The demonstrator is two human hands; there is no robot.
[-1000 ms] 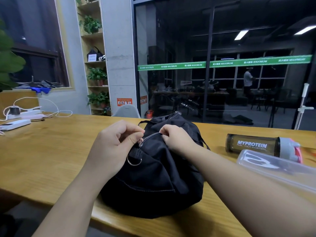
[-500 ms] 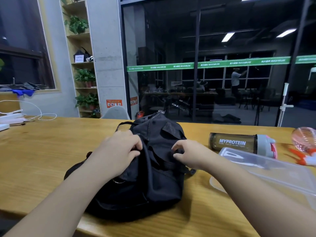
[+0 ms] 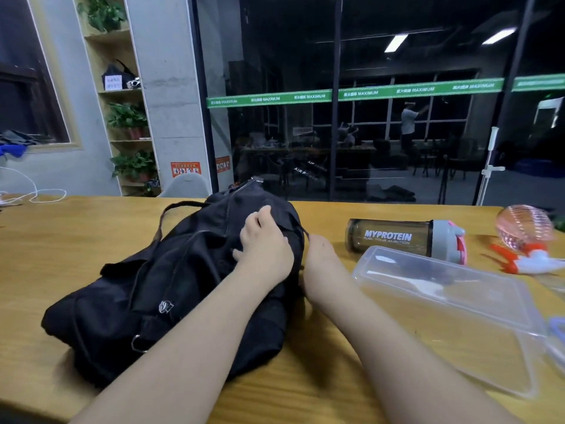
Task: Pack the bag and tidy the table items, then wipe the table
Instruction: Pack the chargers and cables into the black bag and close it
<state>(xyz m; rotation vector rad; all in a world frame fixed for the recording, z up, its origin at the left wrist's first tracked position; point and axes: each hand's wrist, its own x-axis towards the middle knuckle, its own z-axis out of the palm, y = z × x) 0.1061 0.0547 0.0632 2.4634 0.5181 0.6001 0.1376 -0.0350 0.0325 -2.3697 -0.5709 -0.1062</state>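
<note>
Gripping the top of the black bag (image 3: 159, 289) at frame centre: left hand (image 3: 264, 249), fingers curled on the fabric | right hand (image 3: 319, 264) beside the bag's right edge, fingers hidden, grip unclear | shaker bottle (image 3: 394, 237) lies lengthwise on the surface (image 3: 61, 240), right of both hands, nearer the right one.

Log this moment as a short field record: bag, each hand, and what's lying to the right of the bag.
bag: black bag lying on the wooden table
left hand: left hand on top of the bag, fingers curled into the fabric
right hand: right hand at the bag's right edge; fingers hidden, grip unclear
right of bag: protein bottle on its side; clear plastic box; pink fan; orange comb
</note>
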